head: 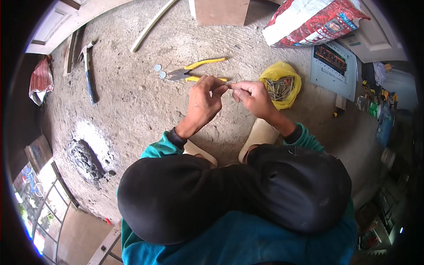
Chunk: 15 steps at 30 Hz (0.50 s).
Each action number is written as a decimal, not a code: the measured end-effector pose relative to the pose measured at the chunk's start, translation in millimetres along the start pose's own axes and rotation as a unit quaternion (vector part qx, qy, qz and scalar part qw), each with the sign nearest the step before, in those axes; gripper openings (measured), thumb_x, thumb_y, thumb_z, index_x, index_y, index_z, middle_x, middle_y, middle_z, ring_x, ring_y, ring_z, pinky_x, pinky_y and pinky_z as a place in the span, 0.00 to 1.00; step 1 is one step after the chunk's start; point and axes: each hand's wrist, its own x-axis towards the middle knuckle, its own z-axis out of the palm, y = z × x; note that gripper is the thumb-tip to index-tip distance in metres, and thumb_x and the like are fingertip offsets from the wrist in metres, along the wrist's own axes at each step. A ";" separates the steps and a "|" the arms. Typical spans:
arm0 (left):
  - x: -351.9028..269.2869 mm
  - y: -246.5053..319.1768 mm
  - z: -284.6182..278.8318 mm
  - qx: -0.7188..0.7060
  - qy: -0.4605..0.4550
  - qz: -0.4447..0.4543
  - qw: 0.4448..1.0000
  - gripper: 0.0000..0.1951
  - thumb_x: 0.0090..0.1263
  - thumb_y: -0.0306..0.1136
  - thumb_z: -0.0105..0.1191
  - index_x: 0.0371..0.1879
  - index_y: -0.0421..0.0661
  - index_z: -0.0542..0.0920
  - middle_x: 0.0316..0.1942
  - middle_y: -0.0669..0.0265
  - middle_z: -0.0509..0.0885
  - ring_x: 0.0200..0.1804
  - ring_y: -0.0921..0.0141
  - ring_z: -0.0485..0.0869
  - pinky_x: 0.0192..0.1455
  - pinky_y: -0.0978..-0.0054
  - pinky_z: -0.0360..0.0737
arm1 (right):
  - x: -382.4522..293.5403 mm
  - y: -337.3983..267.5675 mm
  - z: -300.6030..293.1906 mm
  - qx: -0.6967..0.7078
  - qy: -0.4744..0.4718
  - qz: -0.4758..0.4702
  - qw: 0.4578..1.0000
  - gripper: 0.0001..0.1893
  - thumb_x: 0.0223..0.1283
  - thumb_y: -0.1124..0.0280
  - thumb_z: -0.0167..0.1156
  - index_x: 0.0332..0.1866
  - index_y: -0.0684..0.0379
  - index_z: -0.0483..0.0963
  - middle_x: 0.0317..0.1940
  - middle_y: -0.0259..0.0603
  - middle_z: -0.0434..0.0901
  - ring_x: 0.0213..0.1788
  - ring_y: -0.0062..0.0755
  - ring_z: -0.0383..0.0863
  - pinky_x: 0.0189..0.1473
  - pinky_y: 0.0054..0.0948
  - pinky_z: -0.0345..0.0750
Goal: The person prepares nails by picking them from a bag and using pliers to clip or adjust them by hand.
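My left hand (206,99) pinches a small greyish object (226,84) between thumb and fingertips. From the other side, the fingertips of my right hand (253,96) meet it, also in a pinch; the fingers hide most of it, so its kind is unclear. Just beyond my left hand lie lineman's pliers (180,75) with yellow handles, jaws to the left, one handle partly behind that hand. Two small round grey discs (160,71) rest by the jaws. Beside my right hand sits an open yellow plastic bag (294,96) of nails or screws (280,88).
A claw hammer (87,73) lies on the rough concrete floor (132,99) at left, above a wet mortar patch (86,159). Right are an electrical panel box (334,69), a large red-and-white sack (314,25) and a screwdriver (334,115). A pale tube (152,26) lies at the back.
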 end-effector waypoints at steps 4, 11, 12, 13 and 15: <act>0.1 16.2 -5.6 -0.098 -0.005 -0.128 0.987 0.07 0.57 0.24 0.59 0.34 0.39 0.78 0.23 0.57 0.79 0.29 0.64 0.80 0.30 0.69 0.73 | -0.8 -7.0 -3.6 0.085 -0.025 0.089 0.992 0.10 0.62 0.76 0.50 0.41 0.67 0.78 0.22 0.31 0.77 0.21 0.15 0.69 0.25 0.21 0.68; 4.9 1.2 -6.4 -0.070 -0.020 -0.022 0.997 0.10 0.58 0.26 0.60 0.39 0.47 0.83 0.20 0.61 0.75 0.23 0.66 0.75 0.27 0.70 0.69 | -3.6 3.9 12.8 0.140 0.004 0.106 0.984 0.10 0.62 0.75 0.49 0.43 0.65 0.77 0.23 0.31 0.77 0.20 0.16 0.70 0.25 0.20 0.69; 5.7 1.4 -6.4 -0.083 -0.020 -0.025 0.996 0.09 0.58 0.26 0.60 0.38 0.49 0.84 0.19 0.61 0.74 0.22 0.66 0.74 0.27 0.70 0.69 | -3.8 4.8 16.1 0.081 0.040 0.057 0.994 0.10 0.62 0.75 0.49 0.43 0.63 0.77 0.22 0.32 0.77 0.20 0.18 0.71 0.26 0.21 0.69; 6.3 1.4 -6.4 -0.081 -0.020 -0.024 0.996 0.09 0.58 0.26 0.60 0.38 0.49 0.84 0.19 0.61 0.74 0.22 0.66 0.74 0.27 0.70 0.69 | -4.7 4.4 14.8 0.082 0.039 0.056 0.994 0.10 0.62 0.75 0.49 0.43 0.63 0.77 0.22 0.32 0.77 0.20 0.18 0.71 0.26 0.21 0.69; 6.6 1.8 -6.4 -0.041 -0.032 -0.001 0.999 0.09 0.58 0.26 0.59 0.38 0.47 0.84 0.20 0.60 0.74 0.24 0.65 0.74 0.28 0.69 0.69 | -6.9 1.2 10.9 -0.035 0.036 0.004 0.999 0.10 0.61 0.75 0.49 0.43 0.61 0.78 0.21 0.35 0.76 0.20 0.21 0.72 0.27 0.24 0.70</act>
